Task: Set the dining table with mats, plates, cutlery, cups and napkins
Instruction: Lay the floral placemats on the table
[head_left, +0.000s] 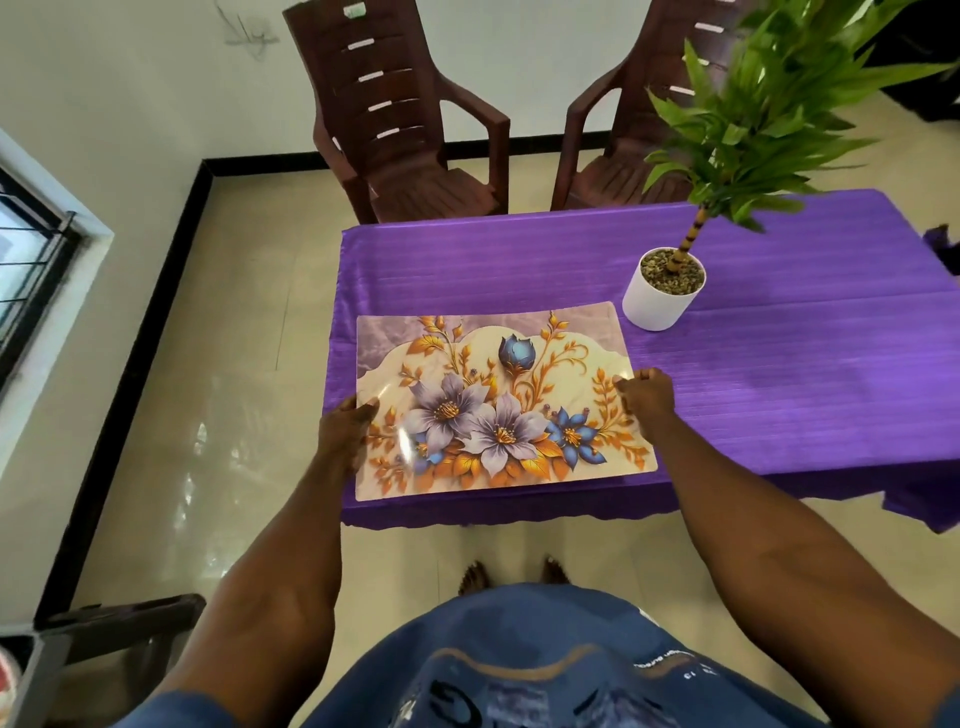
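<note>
1. The glossy cream tiled floor (218, 415) fills the left and lower parts of the frame, edged by a black skirting line along the white wall at the top.
2. The surface under a shiny purple tablecloth (779, 395) spans the centre and right of the frame; the cloth's hem hangs over the near edge.
3. Two dark brown plastic armchairs with slotted backs (405, 119) stand side by side at the top of the frame, behind the far edge of the surface.
4. The rectangular glossy place mat printed with lilac and blue flowers and gold leaves (498, 405) lies at the lower left corner of the surface, its near edge close to the surface's near edge.
5. A green leafy plant on a striped stem in a round white pot topped with pebbles (662, 293) stands at the centre right, just beyond the mat's upper right corner.
6. The left hand (345, 436) grips the mat's left edge, thumb on top and fingers curled under.
7. The right hand (647, 397) pinches the mat's right edge, fingers curled in.
8. Two bare feet (511, 574) show on the floor at the lower centre, above a blue printed shirt.
</note>
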